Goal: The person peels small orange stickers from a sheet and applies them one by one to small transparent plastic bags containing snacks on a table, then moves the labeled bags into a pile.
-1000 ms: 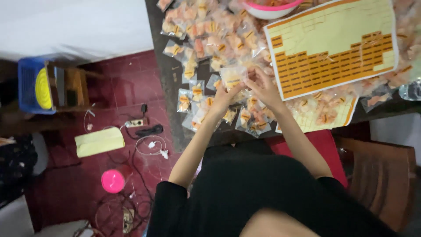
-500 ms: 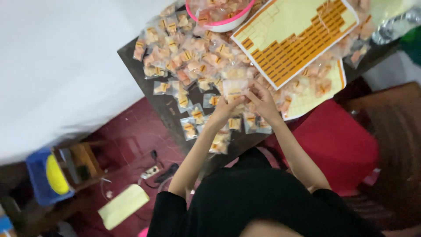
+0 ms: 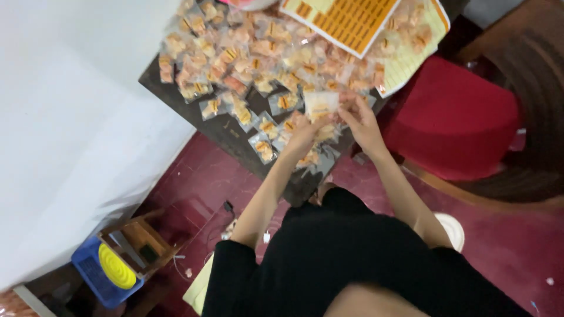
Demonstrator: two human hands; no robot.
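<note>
Both hands at near bench edge. Left hand and right hand pinch small clear packet between fingertips, above packet pile. Advice: hold packet flat, grip edges only. Sticker sheet far right.

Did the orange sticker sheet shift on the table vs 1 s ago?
Cannot tell. The orange sticker sheet sits higher in frame, but the dark table and the packets moved with it, so the head camera swung. It lies on the pile's far side as before.
</note>
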